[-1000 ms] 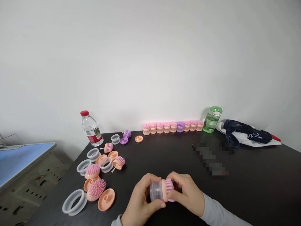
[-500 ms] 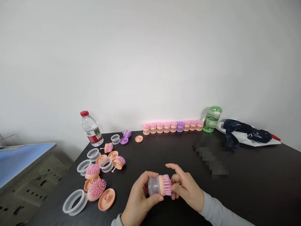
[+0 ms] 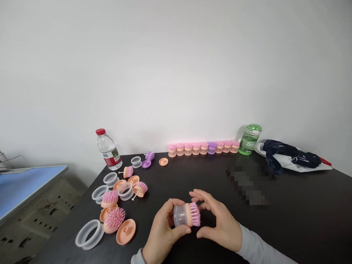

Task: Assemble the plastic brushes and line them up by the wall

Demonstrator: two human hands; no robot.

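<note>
While the left hand (image 3: pixel 161 233) clasps a pink-bristled scrub brush (image 3: pixel 195 214) around its clear ring (image 3: pixel 180 215), fingers above and thumb below, the right hand (image 3: pixel 221 223) stands wide, thumb and fingers parted about the bristle end with nothing gripped; whether a fingertip brushes the bristles cannot be told. The brush lies on its side between the two hands above a black table (image 3: pixel 176 179), bristles facing the right palm, a peach collar (image 3: pixel 188 214) separating them from the ring.

To the left of the grip spread loose translucent rings (image 3: pixel 125 197), peach discs (image 3: pixel 130 234) and pink brush heads (image 3: pixel 114 220), two of those heads showing white stems. Beyond them sit a purple brush head (image 3: pixel 150 156) and a purple disc (image 3: pixel 146 164), with a red-capped water bottle (image 3: pixel 111 156) near the wall (image 3: pixel 176 73).

Straight ahead of the grip, nine scrub brushes (image 3: pixel 195 149) stand upright in a close row, eight pink, the sixth from the left purple. A green bottle (image 3: pixel 249 143) stands at the row's right end. Farther right of the grip, dark blue fabric (image 3: pixel 294 156) lies over a white bag (image 3: pixel 305 168).
</note>
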